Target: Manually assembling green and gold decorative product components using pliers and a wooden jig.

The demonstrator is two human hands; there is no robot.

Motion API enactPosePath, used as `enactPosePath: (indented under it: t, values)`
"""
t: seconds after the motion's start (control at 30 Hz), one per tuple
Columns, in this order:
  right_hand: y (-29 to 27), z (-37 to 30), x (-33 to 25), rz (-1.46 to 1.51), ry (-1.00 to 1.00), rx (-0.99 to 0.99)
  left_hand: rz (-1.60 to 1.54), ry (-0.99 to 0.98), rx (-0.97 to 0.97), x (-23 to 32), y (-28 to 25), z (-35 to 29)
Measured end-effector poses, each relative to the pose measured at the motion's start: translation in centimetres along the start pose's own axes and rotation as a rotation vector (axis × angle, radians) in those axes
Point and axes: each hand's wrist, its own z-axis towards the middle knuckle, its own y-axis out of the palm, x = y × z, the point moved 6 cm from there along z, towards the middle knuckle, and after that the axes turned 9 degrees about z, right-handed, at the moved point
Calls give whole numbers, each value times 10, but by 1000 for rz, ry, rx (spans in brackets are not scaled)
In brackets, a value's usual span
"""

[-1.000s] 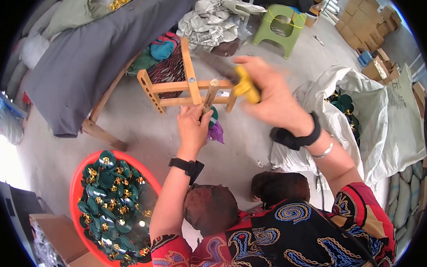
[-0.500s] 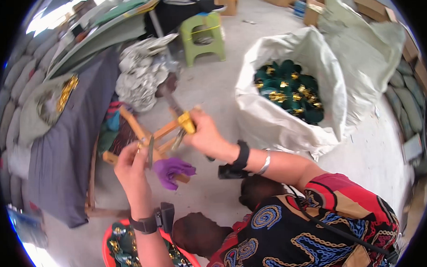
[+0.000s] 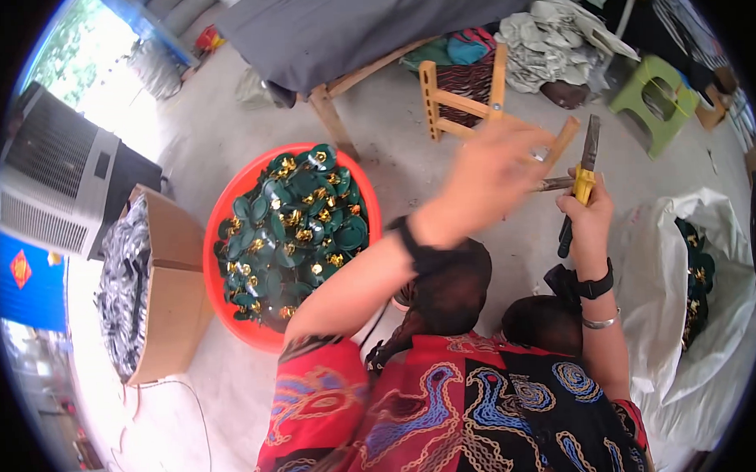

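My right hand (image 3: 592,216) is closed round a tool with a yellow and black handle (image 3: 585,183). A flat, dark metal blade (image 3: 591,141) rises from its top, and a thinner metal piece juts out to the left beside it. My left hand (image 3: 496,169) is smeared by motion, and its fingers cannot be made out. It crosses in front of a wooden frame (image 3: 465,104) and hides part of it. A slanting wooden bar (image 3: 568,138) stands between my two hands. A small shiny spot shows by my left fingertips; its kind is unclear.
A red basin (image 3: 213,279) full of dark green discs with gold pieces stands left of my knees. Beyond it are a cardboard box (image 3: 177,314) of silvery strips and a grey air cooler (image 3: 47,177). A white sack (image 3: 647,310) stands at right, a green stool (image 3: 652,101) at far right.
My view has swung left, bringing the red basin fully into sight. My left hand has moved towards my right hand; the purple cloth on the frame no longer shows. The right hand keeps the tool.
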Motion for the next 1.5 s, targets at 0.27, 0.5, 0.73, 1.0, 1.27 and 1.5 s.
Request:
enactPosePath:
  t: [0.27, 0.5, 0.73, 1.0, 1.27, 1.5]
  values:
    - [18, -5, 16, 49, 152, -114, 1160, -667, -240, -181, -209, -277]
    - [34, -4, 16, 29, 206, -155, 1412, -609, -378, -206, -223, -312]
    - [25, 4, 22, 45, 196, -78, 1123, -406, -132, -192, -210, -233]
    - [15, 14, 16, -7, 206, -5, 409, -424, 114, -155, -69, -80]
    - [25, 33, -19, -4, 12, 106, 518, 107, -7, -162, 67, -47]
    - [54, 59, -30, -160, -73, -138, 514, 195, -85, -159, 85, -65]
